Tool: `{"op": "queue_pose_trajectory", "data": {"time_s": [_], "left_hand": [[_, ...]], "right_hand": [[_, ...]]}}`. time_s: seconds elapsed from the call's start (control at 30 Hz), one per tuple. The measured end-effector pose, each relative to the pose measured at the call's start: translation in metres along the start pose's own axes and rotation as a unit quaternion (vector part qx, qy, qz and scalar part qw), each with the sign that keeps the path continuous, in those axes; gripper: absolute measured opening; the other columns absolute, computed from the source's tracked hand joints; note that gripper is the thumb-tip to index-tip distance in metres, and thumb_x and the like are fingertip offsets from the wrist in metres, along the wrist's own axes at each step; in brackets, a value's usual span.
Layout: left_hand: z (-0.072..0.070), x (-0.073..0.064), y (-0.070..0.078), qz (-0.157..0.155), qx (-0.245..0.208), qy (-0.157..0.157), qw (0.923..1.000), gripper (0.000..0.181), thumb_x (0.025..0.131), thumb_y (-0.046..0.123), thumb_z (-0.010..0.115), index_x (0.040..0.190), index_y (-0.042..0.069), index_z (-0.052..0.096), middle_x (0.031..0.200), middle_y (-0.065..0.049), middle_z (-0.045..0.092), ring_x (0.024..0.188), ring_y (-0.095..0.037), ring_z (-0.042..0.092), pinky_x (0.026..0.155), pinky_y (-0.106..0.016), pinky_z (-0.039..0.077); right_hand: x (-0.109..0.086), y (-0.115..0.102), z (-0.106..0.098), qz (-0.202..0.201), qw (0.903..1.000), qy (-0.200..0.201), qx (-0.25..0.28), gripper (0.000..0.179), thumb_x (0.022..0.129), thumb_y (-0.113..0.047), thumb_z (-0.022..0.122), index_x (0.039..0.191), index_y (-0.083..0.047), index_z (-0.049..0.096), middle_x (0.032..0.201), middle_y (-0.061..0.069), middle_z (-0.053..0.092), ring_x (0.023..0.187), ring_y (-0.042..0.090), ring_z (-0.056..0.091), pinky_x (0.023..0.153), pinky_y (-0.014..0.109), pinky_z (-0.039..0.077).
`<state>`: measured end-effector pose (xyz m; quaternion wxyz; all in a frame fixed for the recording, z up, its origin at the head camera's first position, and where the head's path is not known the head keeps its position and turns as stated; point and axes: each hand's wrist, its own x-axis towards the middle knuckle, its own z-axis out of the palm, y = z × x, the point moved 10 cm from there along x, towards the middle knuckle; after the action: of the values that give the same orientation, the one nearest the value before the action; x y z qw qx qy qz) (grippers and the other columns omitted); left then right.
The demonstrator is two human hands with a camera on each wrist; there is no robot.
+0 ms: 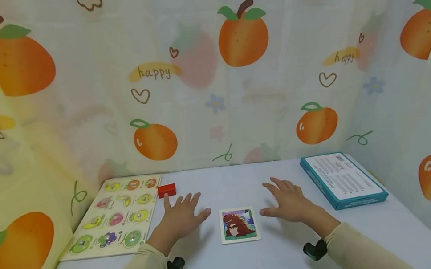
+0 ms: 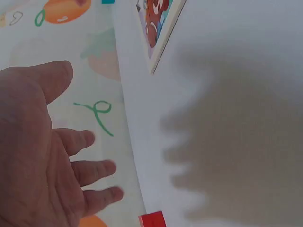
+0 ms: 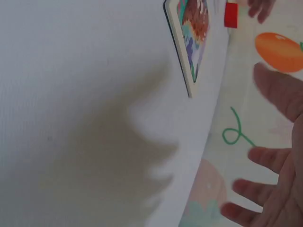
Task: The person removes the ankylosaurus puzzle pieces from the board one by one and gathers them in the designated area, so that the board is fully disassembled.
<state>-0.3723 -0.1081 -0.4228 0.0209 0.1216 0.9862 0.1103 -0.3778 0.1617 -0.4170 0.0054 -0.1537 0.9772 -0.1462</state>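
A small square dinosaur puzzle (image 1: pixel 238 225) in a pale frame lies on the table between my two hands. To its left, my left hand (image 1: pixel 181 217) hovers with fingers spread and nothing in it. My right hand (image 1: pixel 288 199) is held over the table on the other side, its fingers likewise apart and holding nothing. Just beyond the left fingertips sits a red block (image 1: pixel 166 190). Both wrist views show bare palms, with each hand's shadow on the white tabletop; a corner of the puzzle (image 2: pixel 158 33) shows at the top of the left wrist view.
A fruit picture board (image 1: pixel 121 204) lies at the back left, its right edge close to the red block. At the back right is a teal-edged flat box (image 1: pixel 344 179) with a white printed panel. A fruit-patterned curtain (image 1: pixel 204 109) encloses the table's back and sides.
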Motion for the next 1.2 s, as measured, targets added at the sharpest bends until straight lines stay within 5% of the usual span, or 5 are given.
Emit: {"op": "queue_pose_trajectory", "data": {"time_s": [0.17, 0.27, 0.4, 0.77, 1.2], "left_hand": [[0.007, 0.008, 0.018, 0.031, -0.013, 0.006, 0.9994, 0.051, 0.092, 0.051, 0.061, 0.130, 0.017, 0.064, 0.124, -0.003, 0.066, 0.120, -0.027, 0.057, 0.107, -0.067, -0.003], [0.015, 0.014, 0.033, 0.053, -0.029, 0.000, 0.9982, 0.036, 0.091, 0.044, 0.066, 0.116, 0.018, 0.072, 0.114, -0.002, 0.068, 0.110, -0.027, 0.060, 0.107, -0.060, 0.025], [0.027, 0.019, 0.051, 0.075, -0.043, -0.014, 0.9961, 0.022, 0.088, 0.040, 0.071, 0.098, 0.020, 0.072, 0.104, -0.001, 0.062, 0.099, -0.023, 0.055, 0.087, -0.043, 0.049], [0.052, 0.019, 0.088, 0.155, -0.012, -0.019, 0.9877, 0.048, 0.083, 0.046, 0.074, 0.118, 0.015, 0.068, 0.119, 0.000, 0.058, 0.103, -0.019, 0.049, 0.084, -0.038, 0.048], [0.055, 0.018, 0.082, 0.146, -0.015, -0.038, 0.9884, 0.063, 0.080, 0.055, 0.073, 0.128, 0.017, 0.061, 0.131, -0.003, 0.051, 0.119, -0.021, 0.045, 0.097, -0.043, 0.042]], "right_hand": [[0.009, -0.009, 0.017, -0.011, 0.9981, -0.045, 0.040, 0.057, 0.084, -0.044, 0.075, 0.132, -0.016, 0.061, 0.135, 0.008, 0.056, 0.128, 0.032, 0.044, 0.103, 0.060, 0.031], [0.016, -0.016, 0.026, -0.023, 0.9968, -0.056, 0.053, 0.044, 0.084, -0.038, 0.076, 0.121, -0.017, 0.068, 0.125, 0.004, 0.062, 0.122, 0.030, 0.050, 0.101, 0.058, 0.035], [0.025, -0.026, 0.035, -0.036, 0.9959, -0.061, 0.057, 0.031, 0.084, -0.035, 0.077, 0.110, -0.018, 0.072, 0.118, 0.003, 0.064, 0.116, 0.028, 0.053, 0.099, 0.055, 0.039], [0.037, -0.033, 0.053, -0.030, 0.9972, -0.066, 0.022, 0.022, 0.081, -0.031, 0.080, 0.098, -0.021, 0.072, 0.109, 0.002, 0.063, 0.105, 0.027, 0.055, 0.091, 0.053, 0.043], [0.039, -0.027, 0.046, -0.020, 0.9981, -0.059, 0.003, 0.021, 0.078, -0.035, 0.082, 0.093, -0.023, 0.071, 0.104, 0.001, 0.061, 0.102, 0.027, 0.055, 0.090, 0.053, 0.043]]}}
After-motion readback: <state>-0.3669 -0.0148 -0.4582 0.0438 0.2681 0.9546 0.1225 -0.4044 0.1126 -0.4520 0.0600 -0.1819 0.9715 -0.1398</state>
